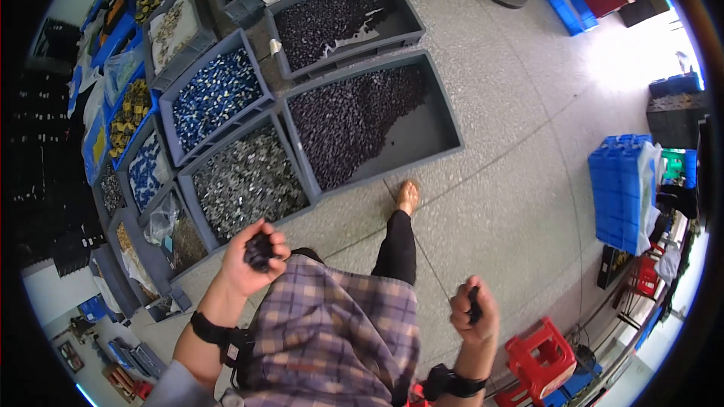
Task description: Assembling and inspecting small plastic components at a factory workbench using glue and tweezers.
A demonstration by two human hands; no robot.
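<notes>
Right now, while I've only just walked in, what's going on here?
Someone has both hands full beside rows of bins. The left hand, fingers curled upward, holds a clump of small black pieces. The right hand, apart from it and lower right, grips something black, too small to make out. Past the left hand lie silvery and dark pieces in a bin; the gray bin to its right has dark pieces heaped toward its left.
</notes>
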